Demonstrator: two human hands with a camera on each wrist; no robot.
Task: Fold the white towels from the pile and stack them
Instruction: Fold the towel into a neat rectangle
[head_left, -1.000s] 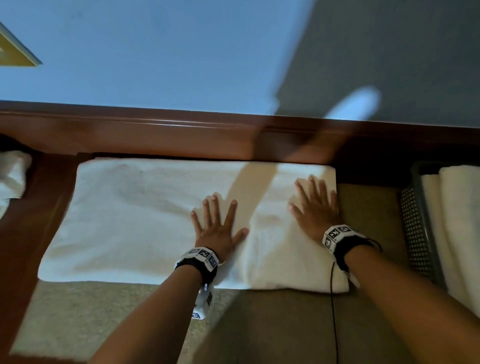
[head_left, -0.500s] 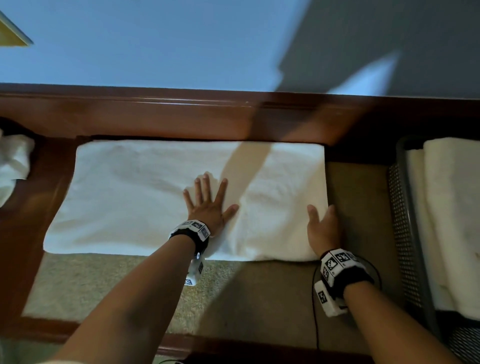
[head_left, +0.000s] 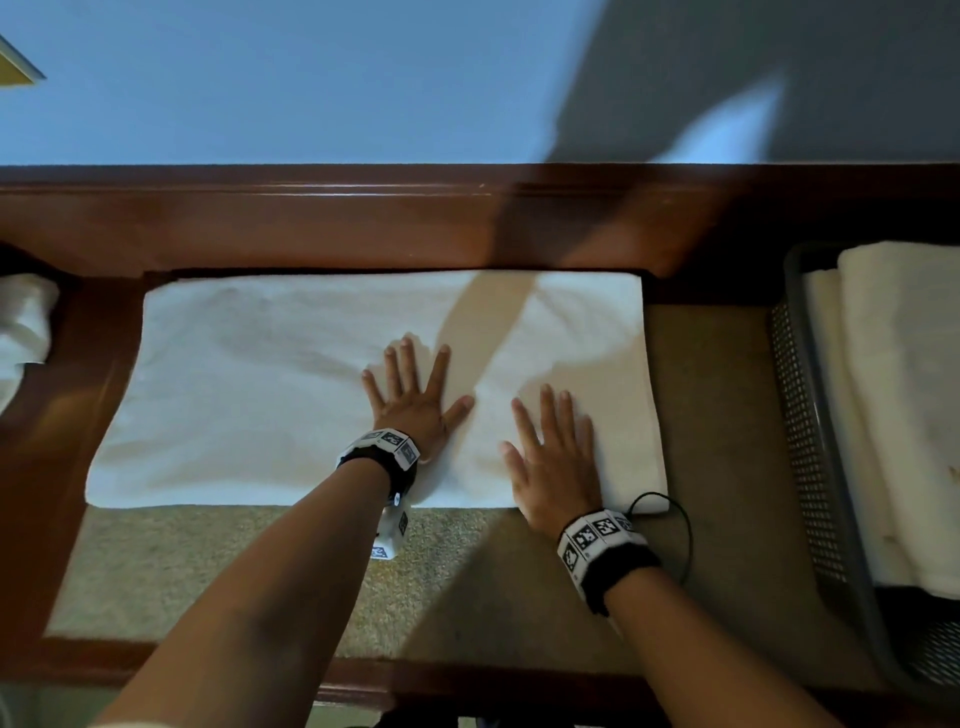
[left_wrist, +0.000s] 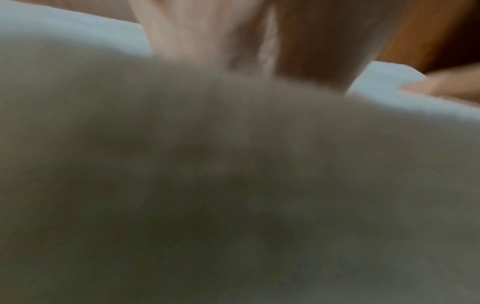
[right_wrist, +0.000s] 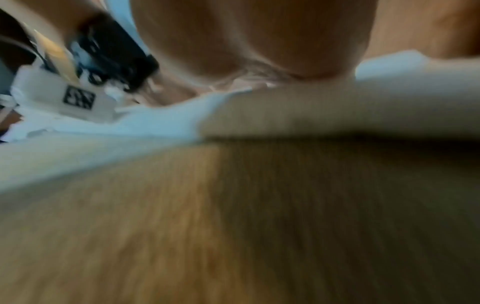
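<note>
The white towel lies flat across my table, a wide rectangle folded thick at its right end, faintly creased. My left hand presses its middle, my right hand its near right part; both grips flat, fingers spread, holding nothing. More folded towels fill the basket at right.

A wood-framed table with a tan inset top is carrying everything. A white towel is lying flat on it, and a dark mesh basket is sitting at its right end.
</note>
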